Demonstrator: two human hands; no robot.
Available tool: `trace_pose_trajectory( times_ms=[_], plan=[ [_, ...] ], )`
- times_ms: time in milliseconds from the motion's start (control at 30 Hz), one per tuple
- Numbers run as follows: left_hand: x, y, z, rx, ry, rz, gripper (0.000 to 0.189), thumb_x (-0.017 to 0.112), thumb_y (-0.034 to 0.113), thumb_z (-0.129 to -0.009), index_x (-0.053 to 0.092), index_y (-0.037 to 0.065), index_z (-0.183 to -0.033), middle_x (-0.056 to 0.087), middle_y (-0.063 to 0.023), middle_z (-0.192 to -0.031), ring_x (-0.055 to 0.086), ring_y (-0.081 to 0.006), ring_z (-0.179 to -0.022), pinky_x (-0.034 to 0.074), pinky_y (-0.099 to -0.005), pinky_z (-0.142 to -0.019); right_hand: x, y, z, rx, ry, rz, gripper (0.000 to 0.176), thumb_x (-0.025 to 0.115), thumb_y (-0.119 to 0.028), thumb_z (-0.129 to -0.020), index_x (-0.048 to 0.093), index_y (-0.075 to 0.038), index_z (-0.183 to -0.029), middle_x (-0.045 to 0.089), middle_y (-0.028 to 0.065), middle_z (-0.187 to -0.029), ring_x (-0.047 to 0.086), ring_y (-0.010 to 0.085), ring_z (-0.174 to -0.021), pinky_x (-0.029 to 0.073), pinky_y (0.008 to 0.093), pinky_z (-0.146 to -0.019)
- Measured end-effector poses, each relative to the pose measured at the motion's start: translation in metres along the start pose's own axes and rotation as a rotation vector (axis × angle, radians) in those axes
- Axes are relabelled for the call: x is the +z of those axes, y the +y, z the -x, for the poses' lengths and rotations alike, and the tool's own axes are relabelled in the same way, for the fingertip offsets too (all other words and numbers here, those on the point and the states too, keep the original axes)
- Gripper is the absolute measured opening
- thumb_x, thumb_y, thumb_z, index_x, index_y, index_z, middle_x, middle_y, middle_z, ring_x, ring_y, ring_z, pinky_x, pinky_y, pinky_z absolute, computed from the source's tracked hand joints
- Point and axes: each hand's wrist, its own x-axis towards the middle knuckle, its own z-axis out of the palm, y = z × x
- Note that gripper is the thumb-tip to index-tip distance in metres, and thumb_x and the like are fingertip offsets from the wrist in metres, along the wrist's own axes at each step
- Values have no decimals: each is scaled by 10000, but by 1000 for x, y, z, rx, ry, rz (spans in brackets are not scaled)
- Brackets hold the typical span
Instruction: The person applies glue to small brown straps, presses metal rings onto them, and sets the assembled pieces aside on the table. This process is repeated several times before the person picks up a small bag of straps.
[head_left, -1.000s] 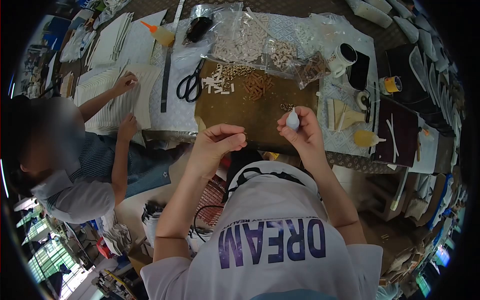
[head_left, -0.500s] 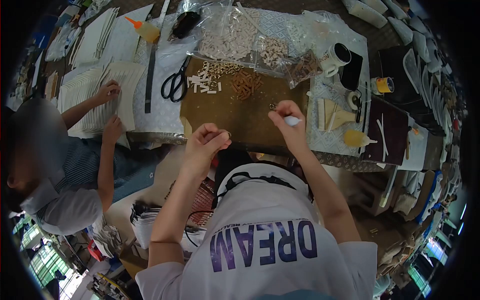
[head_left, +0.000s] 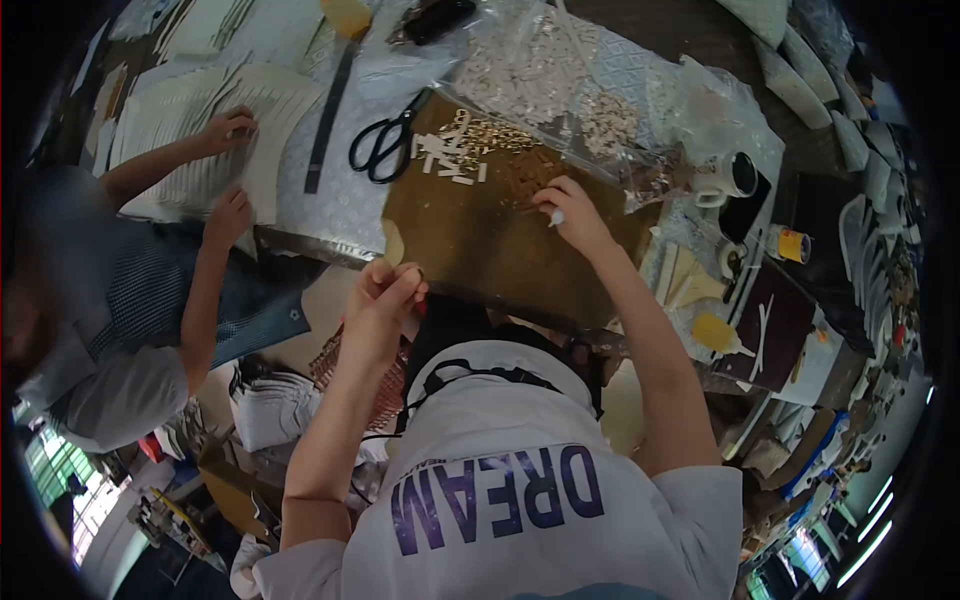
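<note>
My left hand (head_left: 385,305) is closed in a pinch at the near left edge of the brown board (head_left: 470,245). A tiny piece shows at its fingertips; I cannot tell what it is. Over the board, my right hand (head_left: 578,222) has its fingers closed at the near side of a pile of brown strips (head_left: 532,175). A small white object (head_left: 557,217) pokes out below those fingers. Left of the brown pile lie loose white strips (head_left: 445,160) and gold-coloured metal rings (head_left: 490,132).
Black-handled scissors (head_left: 385,145) and a dark ruler (head_left: 328,130) lie left of the board. Plastic bags of pale pieces (head_left: 530,60) stretch along the back. A white mug (head_left: 722,180), a brush (head_left: 690,280) and a glue bottle (head_left: 718,333) are right. A co-worker's hands (head_left: 230,130) handle stacked sheets.
My right hand has moved left and away from me to the brown strips, keeping the white object. My left hand stays pinched near the board's edge. The view has shifted and tilted.
</note>
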Motion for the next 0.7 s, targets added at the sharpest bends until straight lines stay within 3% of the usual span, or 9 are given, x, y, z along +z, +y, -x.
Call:
trace_pose_trajectory(
  times_ms=[133, 233, 333, 467, 533, 600, 700],
  plan=[
    [2, 9, -2, -8, 0, 16, 293, 585, -34, -823, 360, 133, -736, 562, -68, -833, 540, -134, -737, 426, -217, -658, -11, 0, -13, -92, -161, 119, 289, 591, 125, -610, 562, -31, -851, 491, 102, -856, 502, 305, -861, 416, 376, -723],
    [2, 10, -4, -11, -15, 16, 311, 587, -33, -821, 346, 138, -725, 563, -68, -833, 542, -131, -739, 424, -213, -657, -13, 1, -13, -100, -193, 101, 242, 599, 104, -657, 559, -28, -856, 500, 108, -874, 520, 312, -828, 428, 376, -704],
    [3, 9, -4, -4, -18, 16, 321, 581, -40, -821, 344, 142, -704, 564, -65, -827, 543, -135, -738, 429, -216, -662, -11, -3, -11, -51, -103, 16, 170, 616, 63, -730, 561, -20, -868, 504, 103, -898, 542, 285, -776, 447, 344, -676],
    [2, -9, -11, -17, 40, 22, 344, 559, -57, -825, 336, 147, -661, 557, -57, -801, 539, -139, -723, 440, -226, -668, -8, -17, -10, 93, 245, -237, 106, 623, -5, -804, 567, -12, -893, 509, 70, -922, 553, 188, -741, 455, 281, -652],
    [-5, -44, -33, -14, 18, -90, 345, 563, -49, -812, 325, 146, -658, 538, -33, -740, 518, -124, -671, 415, -213, -618, -12, -27, -7, 45, 449, -384, 83, 602, -41, -845, 565, -11, -914, 524, 36, -932, 529, 111, -733, 440, 241, -630],
    [-12, -90, -59, -14, -5, -237, 344, 567, -43, -799, 316, 147, -659, 535, -16, -692, 508, -110, -606, 392, -199, -541, -31, -54, 8, 331, 449, -775, 82, 587, -59, -866, 559, -15, -928, 540, 24, -902, 512, 83, -716, 419, 220, -608],
    [17, -160, -86, 241, -130, -531, 177, 570, 11, -815, 439, 38, -699, 571, -52, -696, 558, -130, -630, 442, -246, -571, -65, -109, 33, 342, 605, -810, 146, 573, -33, -863, 576, -23, -1008, 547, 3, -827, 517, 69, -689, 420, 212, -597]
  ],
)
